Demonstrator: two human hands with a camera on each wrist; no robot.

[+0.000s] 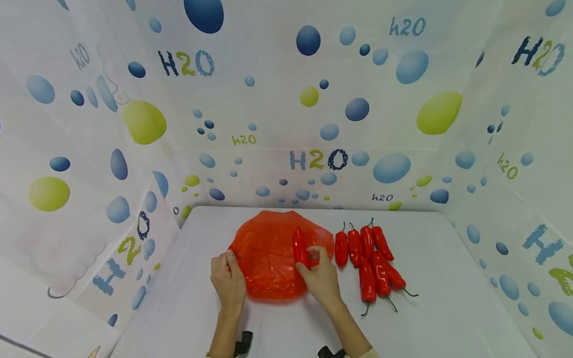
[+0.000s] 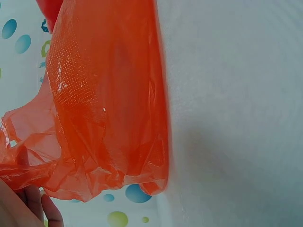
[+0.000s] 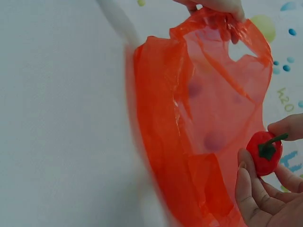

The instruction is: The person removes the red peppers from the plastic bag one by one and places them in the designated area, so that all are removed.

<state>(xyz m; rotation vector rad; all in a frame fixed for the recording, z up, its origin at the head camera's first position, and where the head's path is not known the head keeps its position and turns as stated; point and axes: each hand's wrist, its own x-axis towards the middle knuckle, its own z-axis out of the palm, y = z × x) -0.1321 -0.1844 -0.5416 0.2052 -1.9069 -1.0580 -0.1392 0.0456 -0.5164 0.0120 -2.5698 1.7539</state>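
A red plastic bag (image 1: 264, 261) lies across the middle of the white table, its see-through film puffed up a little. My left hand (image 1: 227, 283) pinches the bag's left edge; in the right wrist view those fingers bunch the film beside the handle hole. Between the thumb and fingers of my right hand (image 1: 323, 279) is a red chili pepper (image 1: 298, 244), held over the right part of the bag with its tip pointing away. The right wrist view looks straight at the green stem end of this pepper (image 3: 258, 163).
Several more red chili peppers (image 1: 367, 278) lie grouped on the table (image 1: 438, 268), just right of the bag. Walls of white cloth (image 1: 277, 99) printed with blue and green drops close off the back and both sides.
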